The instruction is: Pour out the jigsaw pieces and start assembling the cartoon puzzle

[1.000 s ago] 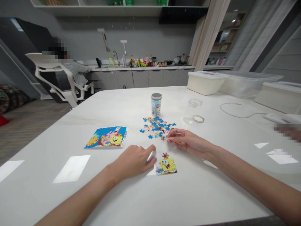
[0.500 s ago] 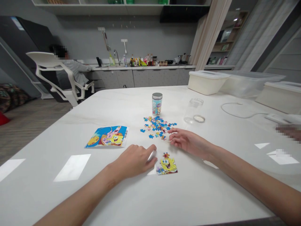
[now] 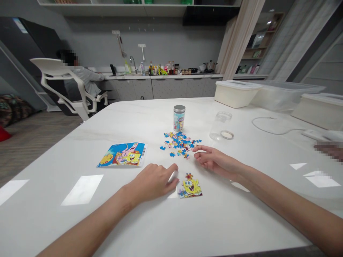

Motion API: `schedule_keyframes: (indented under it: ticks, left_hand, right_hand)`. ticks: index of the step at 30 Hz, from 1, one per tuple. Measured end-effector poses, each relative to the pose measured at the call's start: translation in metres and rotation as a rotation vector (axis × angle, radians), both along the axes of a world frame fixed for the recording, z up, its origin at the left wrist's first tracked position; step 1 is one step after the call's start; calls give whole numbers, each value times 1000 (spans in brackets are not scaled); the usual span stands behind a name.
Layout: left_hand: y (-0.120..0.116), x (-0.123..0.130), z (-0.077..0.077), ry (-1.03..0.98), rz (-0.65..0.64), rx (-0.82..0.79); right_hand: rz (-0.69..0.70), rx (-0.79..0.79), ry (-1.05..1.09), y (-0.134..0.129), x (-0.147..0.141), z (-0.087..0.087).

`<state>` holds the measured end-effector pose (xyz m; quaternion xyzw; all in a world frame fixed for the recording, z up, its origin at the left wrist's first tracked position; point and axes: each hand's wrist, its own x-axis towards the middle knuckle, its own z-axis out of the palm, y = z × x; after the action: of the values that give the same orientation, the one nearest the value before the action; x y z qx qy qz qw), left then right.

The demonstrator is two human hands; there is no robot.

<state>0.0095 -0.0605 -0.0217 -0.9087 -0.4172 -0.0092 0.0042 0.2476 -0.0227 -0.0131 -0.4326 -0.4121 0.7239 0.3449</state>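
Note:
A partly joined jigsaw puzzle (image 3: 192,188) with a yellow cartoon face lies flat on the white table. Just left of it rests my left hand (image 3: 157,182), thumb and index finger apart with nothing between them. Loose jigsaw pieces (image 3: 180,141), mostly blue, are heaped beyond the joined part. At the near right edge of that heap is my right hand (image 3: 214,160), its index finger extended and the others loosely bent; I see no piece in it. A picture sheet (image 3: 122,155) with the same character lies to the left, its front edge slightly raised.
Behind the pieces stands a printed tin (image 3: 179,118) with a silver lid. A clear jar (image 3: 220,126) and a ring-shaped lid (image 3: 227,134) are to its right. Storage boxes (image 3: 237,94) and a cable (image 3: 268,131) occupy the right side. Another person (image 3: 85,80) sits at the far left.
My right hand has drawn slightly to the right, away from the heap's edge. My left hand and the joined puzzle stay nearly where they were.

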Motion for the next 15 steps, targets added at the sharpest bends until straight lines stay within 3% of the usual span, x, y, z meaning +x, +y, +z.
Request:
schedule_keyframes:
  ticks: [7, 15]
  left_hand:
    - [1, 0, -1, -7, -6, 25]
    - [1, -1, -3, -9, -10, 36]
  right_hand:
    - [78, 18, -46, 0, 1, -3]
    - [19, -82, 20, 4, 0, -5]
